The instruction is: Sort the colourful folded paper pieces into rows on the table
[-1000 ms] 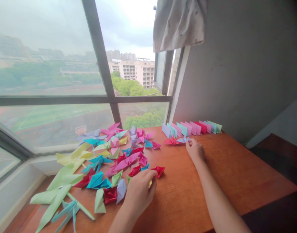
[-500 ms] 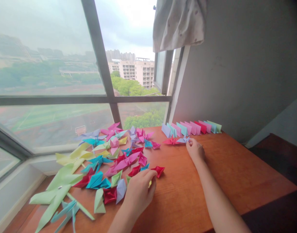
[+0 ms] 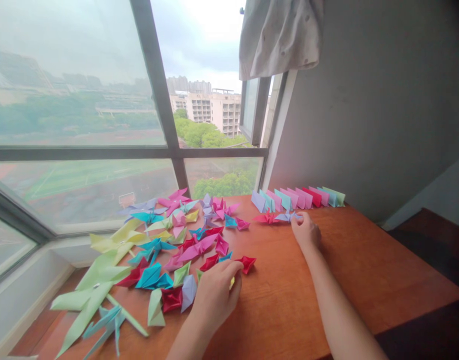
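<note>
My right hand (image 3: 306,230) is closed at the right tip of a lavender paper crane (image 3: 287,217), its fingertips pinched there. Just left of that crane lies a red paper crane (image 3: 266,217). My left hand (image 3: 219,286) is curled near the front of the table, with a bit of yellow folded paper (image 3: 232,282) showing between thumb and fingers; most of it is hidden. Close by that hand sit a red paper boat (image 3: 247,264), a lavender folded piece (image 3: 189,292) and a dark red folded piece (image 3: 172,299).
Folded paper cards (image 3: 285,200) stand in a row by the wall. Cranes, boats and a green pinwheel (image 3: 96,285) crowd the left of the wooden table (image 3: 282,310). Behind is a window frame (image 3: 173,151); a curtain (image 3: 282,40) hangs above.
The view has shifted slightly. The right fingers have shifted at the lavender crane's tip, and the crane looks a little flatter and more stretched. The left hand stays put.
</note>
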Motion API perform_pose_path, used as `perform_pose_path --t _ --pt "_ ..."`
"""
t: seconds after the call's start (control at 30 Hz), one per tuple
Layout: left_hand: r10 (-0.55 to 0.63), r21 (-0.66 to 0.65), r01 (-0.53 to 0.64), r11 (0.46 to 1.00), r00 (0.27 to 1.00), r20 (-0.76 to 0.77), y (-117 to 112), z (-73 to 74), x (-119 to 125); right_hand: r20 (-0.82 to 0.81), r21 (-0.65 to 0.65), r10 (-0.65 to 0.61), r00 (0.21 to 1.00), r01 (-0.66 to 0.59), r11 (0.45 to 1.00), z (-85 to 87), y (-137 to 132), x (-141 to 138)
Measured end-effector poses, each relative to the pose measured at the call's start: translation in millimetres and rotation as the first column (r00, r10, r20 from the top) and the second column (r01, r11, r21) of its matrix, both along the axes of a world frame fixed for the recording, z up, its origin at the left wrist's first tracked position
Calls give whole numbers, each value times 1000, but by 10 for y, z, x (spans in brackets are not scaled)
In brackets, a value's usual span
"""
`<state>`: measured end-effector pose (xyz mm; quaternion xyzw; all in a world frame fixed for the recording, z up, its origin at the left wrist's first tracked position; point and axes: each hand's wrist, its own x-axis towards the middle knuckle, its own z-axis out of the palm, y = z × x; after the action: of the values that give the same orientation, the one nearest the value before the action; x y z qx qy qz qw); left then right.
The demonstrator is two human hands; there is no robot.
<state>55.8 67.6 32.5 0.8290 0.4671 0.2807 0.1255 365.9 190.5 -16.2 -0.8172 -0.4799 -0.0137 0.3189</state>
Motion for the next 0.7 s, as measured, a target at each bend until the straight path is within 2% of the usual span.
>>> perform_pose_path --t 0.1,0.23,0.37,0.47,0.57,0.7 --pt "54 20 -55 998 998 6 11 19 -23 -15 149 -23 1000 25 989 54 -44 -3" --pt "183 80 -182 980 983 -6 31 106 -99 -67 306 89 994 -64 950 105 -83 -74" --pt "409 131 -399 908 911 -61 75 211 -289 -97 338 249 964 -203 919 132 -104 -245" --pt "539 111 -528 842 834 -118 138 251 -462 -88 336 354 931 -307 890 161 -128 -374" --pt "542 60 -540 840 823 -172 219 258 -554 -88 349 422 902 -369 861 189 -153 -459" --pt "497 39 -503 863 833 -244 299 253 -522 -105 366 483 870 -417 832 198 -172 -520"
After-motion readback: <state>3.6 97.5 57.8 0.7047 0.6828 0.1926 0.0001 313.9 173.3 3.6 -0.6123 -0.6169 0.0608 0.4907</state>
